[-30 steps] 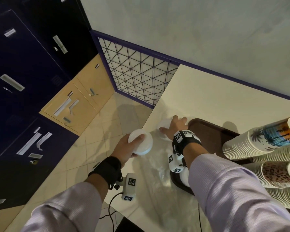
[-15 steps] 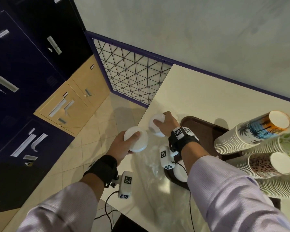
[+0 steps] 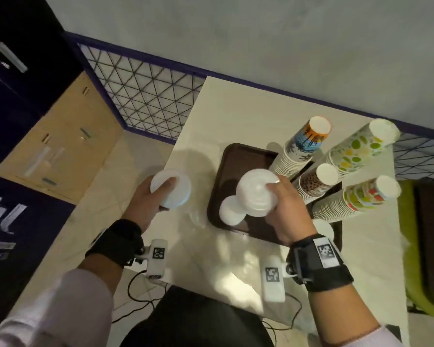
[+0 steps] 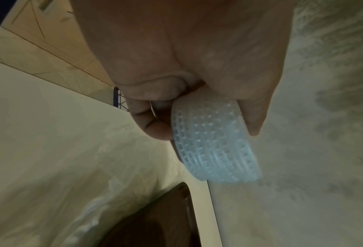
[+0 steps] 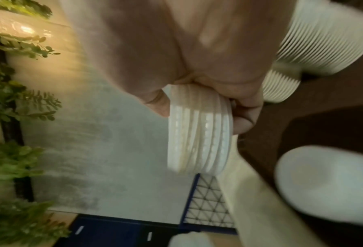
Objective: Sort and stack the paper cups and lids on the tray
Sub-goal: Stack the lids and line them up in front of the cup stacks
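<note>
Right hand (image 3: 285, 211) holds a small stack of white lids (image 3: 257, 192) above the brown tray (image 3: 226, 166), thumb on the stack's top face, fingers under it; the right wrist view shows about four nested rims (image 5: 199, 130) pinched between thumb and fingers. Stack's flat faces point roughly toward the head camera and away from it; its short axis runs thumb to fingers. It is tilted, not level.

Left hand (image 3: 145, 201) grips a second lid stack (image 3: 171, 187), thumb across the top, held over the table's left edge (image 3: 186, 136), part of it over floor. The left wrist view shows ribbed rims (image 4: 210, 138) edge-on between thumb and fingers.

Room: bare tray floor lies ahead of the right hand's fingertips up to the far rim. Just right of that hand, four cup stacks crowd in: palm-print (image 3: 301, 149), leopard-print (image 3: 316, 181), green-dot (image 3: 358, 149), fruit-print (image 3: 356, 199), all tilted with bases up and away. The palm-print and leopard-print stacks sit closest to the knuckles. Below and left of the held stack, a single white lid (image 3: 229, 211) lies flat on the tray, near the tray's left rim. Another white lid (image 3: 322, 227) lies right of the right wrist. Bare table (image 3: 248, 113) lies beyond the tray up to the wall.
</note>
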